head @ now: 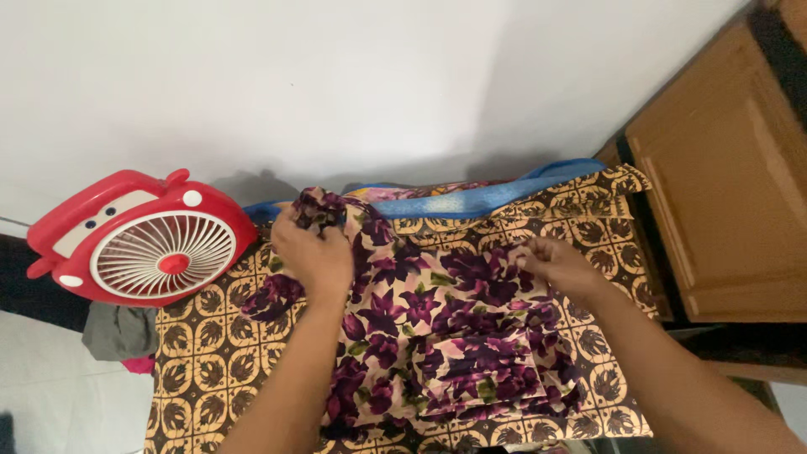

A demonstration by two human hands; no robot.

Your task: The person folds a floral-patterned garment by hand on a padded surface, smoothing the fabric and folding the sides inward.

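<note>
Counts first: one floral garment (437, 336) — cream ground with purple flowers — is spread on one table covered by a brown-and-yellow patterned cloth (202, 353). One red fan (139, 240) with a white grille is stood at the table's left edge, just beside the garment. One blue strap or band (496, 197) is seen along the far edge of the table, against the white wall (336, 76), with a bit of pink floral fabric (420, 191) showing next to it. One wooden cabinet (723, 176) is at the right. One grey cloth (118, 332) is seen below the fan, off the table, with a scrap of pink under it.

Two hands are in view, both extended forward from the bottom of the frame, forearms bare.

Left hand (313, 252): closed on a bunched upper corner of the garment, fabric gathered up out of the fist toward the far edge; knuckles are turned up.

Right hand (559, 265): laid on the garment's right upper edge, fingers curled and pinched on the fabric there — wrist low, near the cloth.

The hands are held well apart, the garment's top edge between them. The lower part of the garment is seen folded in layers near the table's front edge.
</note>
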